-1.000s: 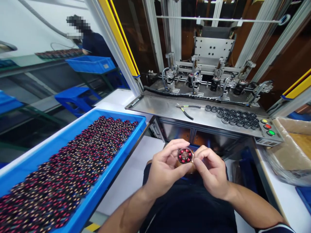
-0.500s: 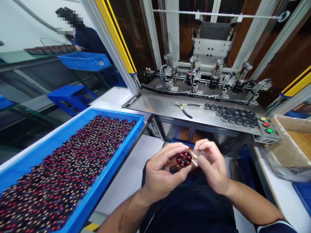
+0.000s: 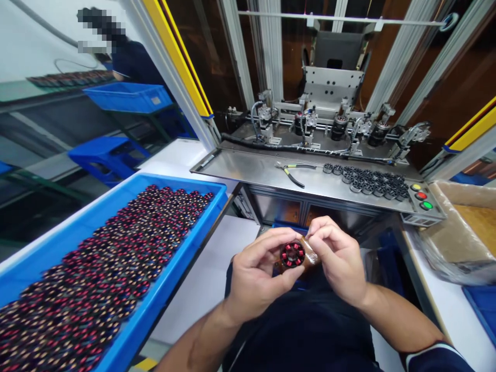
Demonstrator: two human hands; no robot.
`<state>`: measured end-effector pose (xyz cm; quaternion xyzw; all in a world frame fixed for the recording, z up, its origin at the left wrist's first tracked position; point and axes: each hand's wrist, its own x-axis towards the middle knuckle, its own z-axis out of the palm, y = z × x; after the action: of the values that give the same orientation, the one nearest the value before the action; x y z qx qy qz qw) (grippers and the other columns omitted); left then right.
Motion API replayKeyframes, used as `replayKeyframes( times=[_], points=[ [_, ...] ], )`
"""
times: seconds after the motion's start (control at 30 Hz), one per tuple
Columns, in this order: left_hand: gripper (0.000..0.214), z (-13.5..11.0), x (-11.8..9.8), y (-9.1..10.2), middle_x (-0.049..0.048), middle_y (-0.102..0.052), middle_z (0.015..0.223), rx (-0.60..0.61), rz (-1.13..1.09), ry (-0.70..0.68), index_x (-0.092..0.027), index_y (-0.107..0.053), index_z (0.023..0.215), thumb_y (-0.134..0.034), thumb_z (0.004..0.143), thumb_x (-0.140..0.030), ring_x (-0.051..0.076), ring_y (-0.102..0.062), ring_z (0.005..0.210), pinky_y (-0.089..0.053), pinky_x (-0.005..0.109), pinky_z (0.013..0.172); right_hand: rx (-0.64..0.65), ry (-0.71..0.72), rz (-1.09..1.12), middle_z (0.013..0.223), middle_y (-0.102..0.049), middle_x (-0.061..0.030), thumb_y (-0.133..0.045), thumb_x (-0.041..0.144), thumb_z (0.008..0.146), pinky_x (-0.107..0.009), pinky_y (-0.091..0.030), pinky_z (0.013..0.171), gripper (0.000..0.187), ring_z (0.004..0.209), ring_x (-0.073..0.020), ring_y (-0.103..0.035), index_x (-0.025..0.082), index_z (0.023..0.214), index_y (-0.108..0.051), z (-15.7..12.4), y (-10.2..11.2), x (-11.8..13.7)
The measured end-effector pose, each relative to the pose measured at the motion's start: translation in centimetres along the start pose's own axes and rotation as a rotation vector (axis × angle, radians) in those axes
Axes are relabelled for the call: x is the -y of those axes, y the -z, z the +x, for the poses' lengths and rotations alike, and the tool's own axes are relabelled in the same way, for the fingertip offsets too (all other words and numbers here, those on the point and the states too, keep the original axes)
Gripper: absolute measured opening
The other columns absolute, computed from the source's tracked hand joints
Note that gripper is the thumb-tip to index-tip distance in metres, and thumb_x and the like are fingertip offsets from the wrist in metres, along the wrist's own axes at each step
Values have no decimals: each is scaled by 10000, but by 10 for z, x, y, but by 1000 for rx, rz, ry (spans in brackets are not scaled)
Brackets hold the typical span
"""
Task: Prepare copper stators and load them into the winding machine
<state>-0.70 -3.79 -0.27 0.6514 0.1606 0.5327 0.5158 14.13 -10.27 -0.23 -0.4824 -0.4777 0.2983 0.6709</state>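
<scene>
My left hand [image 3: 258,276] holds a small round motor stator [image 3: 292,255] between thumb and fingers, its face with red windings turned up toward me. Close by on the right, my right hand [image 3: 341,261] has thumb and forefinger pinched together at the stator's upper right edge. Whatever lies between those fingertips is too small to make out. A glossy brown surface [image 3: 311,257] shows behind the stator, between the hands. To the left, a long blue tray [image 3: 201,235] is filled with many similar stators [image 3: 116,253] with red and copper-coloured windings.
Ahead, a metal ledge [image 3: 248,173] carries pliers [image 3: 292,173] and rows of black stator cores [image 3: 372,183]. Behind it stands a machine with several fixtures [image 3: 339,126]. A button box [image 3: 424,204] and a plastic-lined carton [image 3: 457,232] are at right. A person [image 3: 132,59] is at far left.
My right hand's fingers have drawn together into a tighter pinch beside the stator. The left hand keeps its hold, and the view has shifted slightly.
</scene>
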Motion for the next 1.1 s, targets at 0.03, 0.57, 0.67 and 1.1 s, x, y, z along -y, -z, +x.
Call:
replayKeyframes(
  times=[0.03, 0.57, 0.67, 1.1],
  points=[
    [431, 1, 0, 0, 78, -781, 1028, -5, -6, 9, -223, -774, 1050, -853, 649, -86, 204, -744, 962, -623, 262, 823, -7, -16, 37, 874, -565, -31, -654, 271, 935, -307, -445, 772, 202, 837, -164, -548, 200, 747, -634, 0, 0, -3],
    [415, 5, -4, 0, 78, -781, 994, -10, -9, 22, -213, -777, 1030, -847, 645, -75, 207, -753, 926, -626, 278, 827, 42, 89, 164, 747, -676, -25, -786, 317, 846, -308, -500, 674, 104, 710, -158, -611, 230, 804, -747, -5, -2, -2],
    [447, 3, -4, 0, 78, -783, 1005, 5, 3, 15, -212, -776, 1045, -858, 627, -77, 208, -758, 912, -629, 271, 821, -3, 76, 134, 697, -667, -15, -757, 273, 873, -294, -487, 632, 138, 663, -147, -597, 223, 747, -730, -6, -1, 2],
    [438, 6, -6, -2, 56, -789, 997, 26, -94, 43, -200, -760, 1041, -800, 641, -28, 179, -766, 885, -609, 216, 837, 86, 377, -103, 838, -686, -70, -700, 198, 892, -328, -535, 667, 121, 765, -189, -637, 201, 1009, -731, 1, 11, 4]
  ],
)
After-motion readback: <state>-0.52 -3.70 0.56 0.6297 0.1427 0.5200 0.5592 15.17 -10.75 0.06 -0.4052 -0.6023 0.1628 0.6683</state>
